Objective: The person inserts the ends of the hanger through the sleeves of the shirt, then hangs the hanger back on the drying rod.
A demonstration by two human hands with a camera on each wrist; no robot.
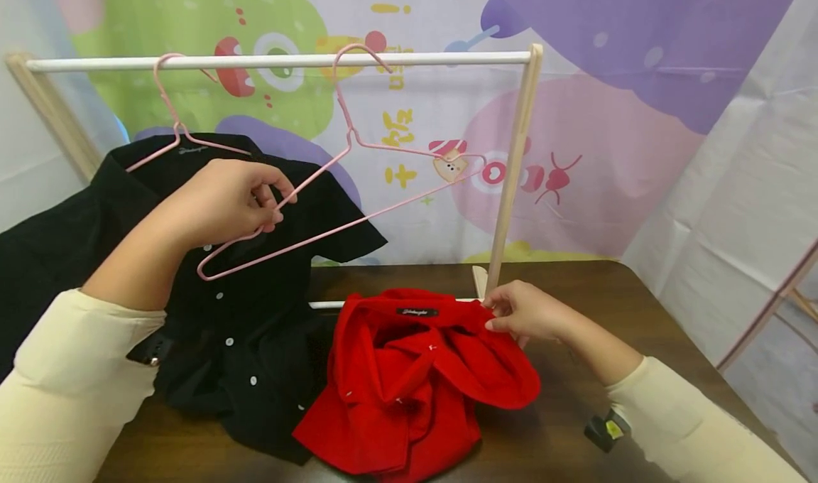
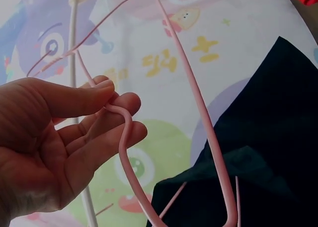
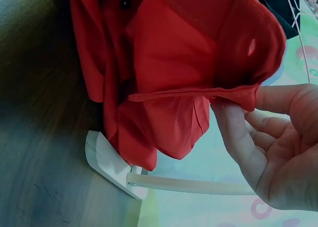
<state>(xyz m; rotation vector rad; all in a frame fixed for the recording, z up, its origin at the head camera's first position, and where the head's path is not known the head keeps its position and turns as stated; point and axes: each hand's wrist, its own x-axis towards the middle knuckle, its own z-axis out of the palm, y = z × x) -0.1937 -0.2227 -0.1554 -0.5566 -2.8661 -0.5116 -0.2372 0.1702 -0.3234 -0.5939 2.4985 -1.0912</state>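
Observation:
My left hand (image 1: 236,195) pinches the sloping arm of a pink hanger (image 1: 319,234), whose hook loops over the white rail. In the left wrist view, thumb and fingertips meet on the hanger's bent wire (image 2: 126,137). A red shirt (image 1: 409,369) with a black neck label is bunched low over the table. My right hand (image 1: 527,312) pinches its collar edge at the right. The right wrist view shows the thumb and a finger on the red cloth (image 3: 233,95). A black shirt (image 1: 268,270) hangs on a second pink hanger (image 1: 162,92), left of the first.
The white rail (image 1: 441,58) runs between wooden posts (image 1: 514,163). Behind the rack hangs a cartoon-printed curtain (image 1: 409,213). Below lies a dark wooden table (image 1: 575,284), with a lower white bar (image 1: 327,305) and the rack's foot (image 3: 109,162) near the red shirt.

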